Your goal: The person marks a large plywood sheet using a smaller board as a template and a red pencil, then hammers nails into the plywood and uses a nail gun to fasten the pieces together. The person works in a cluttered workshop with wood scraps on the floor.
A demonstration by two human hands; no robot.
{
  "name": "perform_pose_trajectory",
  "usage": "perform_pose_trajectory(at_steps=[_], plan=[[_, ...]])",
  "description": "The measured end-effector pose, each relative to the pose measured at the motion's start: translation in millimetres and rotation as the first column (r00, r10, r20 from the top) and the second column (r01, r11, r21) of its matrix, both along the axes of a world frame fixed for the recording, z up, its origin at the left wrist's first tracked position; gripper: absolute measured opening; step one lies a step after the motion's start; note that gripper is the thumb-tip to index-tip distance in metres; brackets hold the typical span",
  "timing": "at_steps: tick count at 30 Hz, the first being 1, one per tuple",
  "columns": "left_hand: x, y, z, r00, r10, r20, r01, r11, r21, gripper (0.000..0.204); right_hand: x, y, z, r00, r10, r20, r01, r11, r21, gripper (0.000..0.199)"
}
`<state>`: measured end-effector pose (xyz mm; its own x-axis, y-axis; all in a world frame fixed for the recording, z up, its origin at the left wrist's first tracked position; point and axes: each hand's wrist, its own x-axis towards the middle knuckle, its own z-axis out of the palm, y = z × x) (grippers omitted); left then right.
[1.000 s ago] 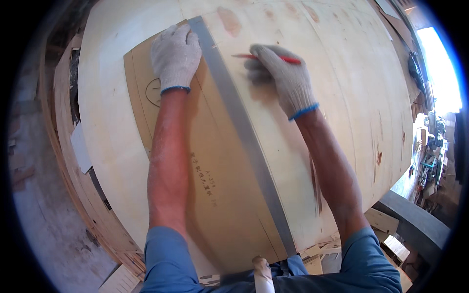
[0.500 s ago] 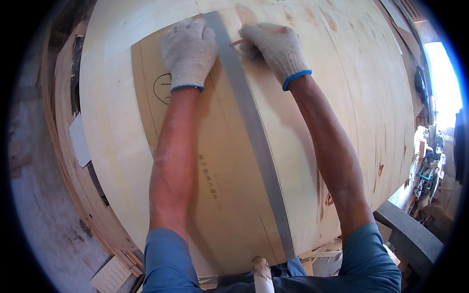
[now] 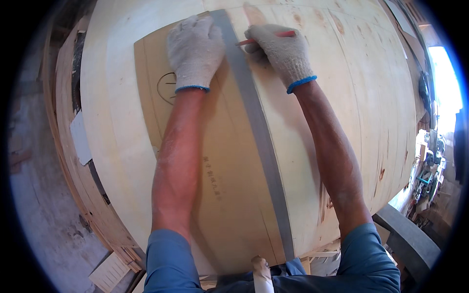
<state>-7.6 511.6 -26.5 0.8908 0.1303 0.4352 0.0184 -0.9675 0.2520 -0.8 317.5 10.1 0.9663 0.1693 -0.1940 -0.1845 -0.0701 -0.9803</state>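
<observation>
The left hand [image 3: 195,51] lies flat and open, pressing a thin board [image 3: 229,171] beside the long metal ruler [image 3: 261,146]. The right hand [image 3: 281,51], just across the ruler, pinches a red pencil [image 3: 266,38] whose tip touches the ruler's far end. If the left hand's pressure eases, the ruler could slide and skew the line.

Red pencil [image 3: 266,38], grey straightedge [image 3: 259,136], pale plywood [image 3: 342,97].

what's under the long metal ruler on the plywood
The metal ruler lies along the edge of a brown template board, on a pale plywood sheet. The left hand presses nearby. The strip directly beneath is hidden.
</observation>
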Motion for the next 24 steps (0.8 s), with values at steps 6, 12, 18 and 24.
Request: perform_pose_trajectory(at_steps=[6, 12, 18, 24], plan=[[0, -1, 0, 1.000, 0.013, 0.018, -0.013, 1.000, -0.012, 0.034, -4, -2, 3, 0.997, -0.077, -0.032, 0.079, 0.994, 0.074, 0.027], [0, 1, -3, 0.999, -0.013, 0.043, 0.014, 0.999, -0.033, 0.033, -13, -8, 9, 0.973, -0.188, -0.133, 0.214, 0.951, 0.222, 0.028], [1, 2, -5, 0.998, -0.010, 0.065, 0.010, 1.000, 0.001, 0.031, -19, -12, 7, 0.994, -0.109, -0.029, 0.112, 0.983, 0.147, 0.025], [0, 3, -5, 0.996, -0.025, 0.083, 0.024, 1.000, 0.007, 0.034, -22, -10, 5, 0.994, -0.112, -0.015, 0.113, 0.992, 0.056, 0.024]])
